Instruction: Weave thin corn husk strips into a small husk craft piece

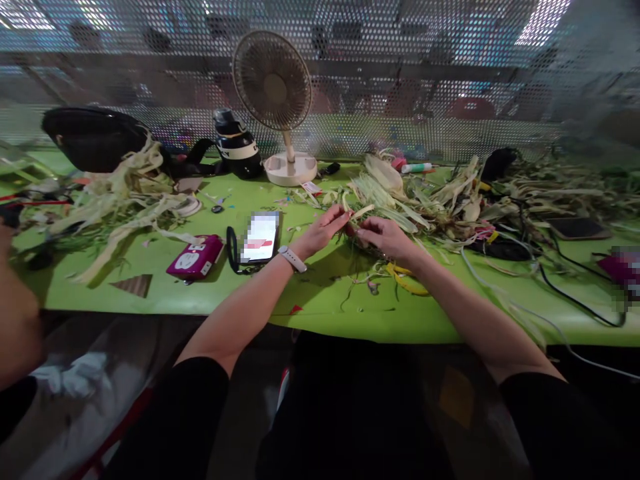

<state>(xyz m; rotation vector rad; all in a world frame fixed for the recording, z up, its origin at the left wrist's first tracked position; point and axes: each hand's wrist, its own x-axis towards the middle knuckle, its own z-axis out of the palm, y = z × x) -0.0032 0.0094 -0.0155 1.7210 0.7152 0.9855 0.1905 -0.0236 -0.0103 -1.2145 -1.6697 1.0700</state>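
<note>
My left hand, with a pale band on its wrist, has its fingers closed on a pale strip of corn husk above the green table. Close by on the right, my right hand is pinched around thin strands of the same bundle; its fingertips are partly hidden. Just beyond both hands lies a heap of corn husks, with stringy green scraps under the fingers. A yellow loop-shaped thing rests below my right forearm.
A lit phone and a purple packet lie to the left. Behind them stand a fan, a black bottle and a black bag. More husks lie left, near another person's arm. Cables cross the right side.
</note>
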